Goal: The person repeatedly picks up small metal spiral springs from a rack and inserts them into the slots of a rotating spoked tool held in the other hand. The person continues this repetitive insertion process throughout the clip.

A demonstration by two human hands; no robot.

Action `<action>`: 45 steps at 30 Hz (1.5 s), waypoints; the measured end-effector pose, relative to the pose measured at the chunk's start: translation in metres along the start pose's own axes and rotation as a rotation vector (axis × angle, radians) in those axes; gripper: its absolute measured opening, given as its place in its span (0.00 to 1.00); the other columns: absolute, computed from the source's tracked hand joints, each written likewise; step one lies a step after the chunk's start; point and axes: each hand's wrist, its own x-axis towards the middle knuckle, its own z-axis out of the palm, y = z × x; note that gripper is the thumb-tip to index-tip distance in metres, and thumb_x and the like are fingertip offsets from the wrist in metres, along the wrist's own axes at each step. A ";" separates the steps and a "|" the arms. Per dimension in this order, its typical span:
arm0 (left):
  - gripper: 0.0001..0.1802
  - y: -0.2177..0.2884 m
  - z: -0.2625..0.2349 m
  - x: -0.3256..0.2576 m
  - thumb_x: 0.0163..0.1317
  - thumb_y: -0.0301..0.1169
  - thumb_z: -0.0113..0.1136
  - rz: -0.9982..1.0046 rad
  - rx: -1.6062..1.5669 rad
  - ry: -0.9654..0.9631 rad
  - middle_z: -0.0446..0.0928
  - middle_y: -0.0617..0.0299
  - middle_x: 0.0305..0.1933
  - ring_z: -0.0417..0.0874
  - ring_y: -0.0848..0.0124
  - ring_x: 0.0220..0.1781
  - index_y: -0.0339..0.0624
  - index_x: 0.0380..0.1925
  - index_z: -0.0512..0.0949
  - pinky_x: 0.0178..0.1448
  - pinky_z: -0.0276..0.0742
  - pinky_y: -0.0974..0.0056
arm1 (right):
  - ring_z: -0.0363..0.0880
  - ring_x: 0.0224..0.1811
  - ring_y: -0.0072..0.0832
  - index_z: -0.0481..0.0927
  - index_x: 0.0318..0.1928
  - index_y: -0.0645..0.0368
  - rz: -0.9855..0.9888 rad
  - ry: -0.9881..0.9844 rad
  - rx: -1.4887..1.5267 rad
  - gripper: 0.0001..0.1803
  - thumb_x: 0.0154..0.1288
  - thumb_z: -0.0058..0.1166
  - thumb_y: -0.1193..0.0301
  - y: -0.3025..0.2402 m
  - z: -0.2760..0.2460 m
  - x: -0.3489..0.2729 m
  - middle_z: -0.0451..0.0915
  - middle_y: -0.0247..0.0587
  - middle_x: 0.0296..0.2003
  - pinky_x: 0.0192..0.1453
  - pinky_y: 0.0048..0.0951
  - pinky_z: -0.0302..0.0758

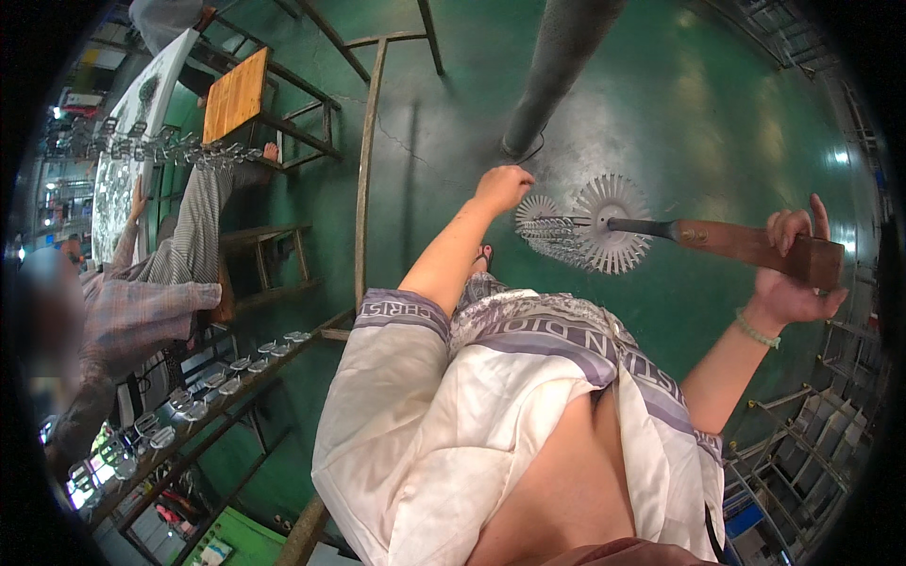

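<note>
My right hand [785,283] grips the brown wooden handle [755,251] of a rack-like tool, one finger raised off the wood. A dark rod runs left from the handle to a round, slotted metal disc [612,223]. Behind it is a smaller slotted disc [536,213], and rows of small shiny metal pieces [557,234] lie between the two. My left hand [505,189] is beside the smaller disc with its fingers curled together; what they hold, if anything, is hidden. Just above it ends a thick dark pipe [557,85] with a thin wire loop at its tip.
At left, another person in a plaid shirt [142,307] works by a white board [156,85]. A wooden stool [236,96] stands near. Metal frames [366,189] and a rail holding several glasses-like frames [231,385] run along my left. Racks [816,429] stand at lower right.
</note>
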 end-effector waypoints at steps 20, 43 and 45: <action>0.09 -0.036 -0.025 -0.114 0.50 0.30 0.63 -0.399 -0.129 0.223 0.81 0.56 0.35 0.82 0.61 0.36 0.44 0.34 0.82 0.42 0.76 0.60 | 0.58 0.20 0.21 0.59 0.56 0.80 -0.039 0.129 -0.302 0.60 0.47 0.35 0.28 -0.006 0.014 0.008 0.63 0.36 0.18 0.26 0.24 0.55; 0.06 0.044 -0.228 -0.095 0.51 0.25 0.62 0.030 -0.075 0.926 0.80 0.58 0.28 0.79 0.70 0.25 0.39 0.31 0.81 0.31 0.73 0.69 | 0.58 0.20 0.22 0.61 0.56 0.79 -0.029 0.136 -0.237 0.58 0.49 0.34 0.29 -0.006 0.006 0.007 0.63 0.35 0.17 0.27 0.24 0.56; 0.08 0.044 -0.234 -0.099 0.51 0.24 0.62 0.060 -0.053 0.950 0.81 0.58 0.29 0.79 0.73 0.27 0.38 0.33 0.82 0.33 0.73 0.72 | 0.58 0.20 0.22 0.61 0.56 0.79 -0.020 0.097 -0.190 0.57 0.50 0.36 0.30 -0.004 0.003 0.008 0.63 0.35 0.18 0.27 0.24 0.56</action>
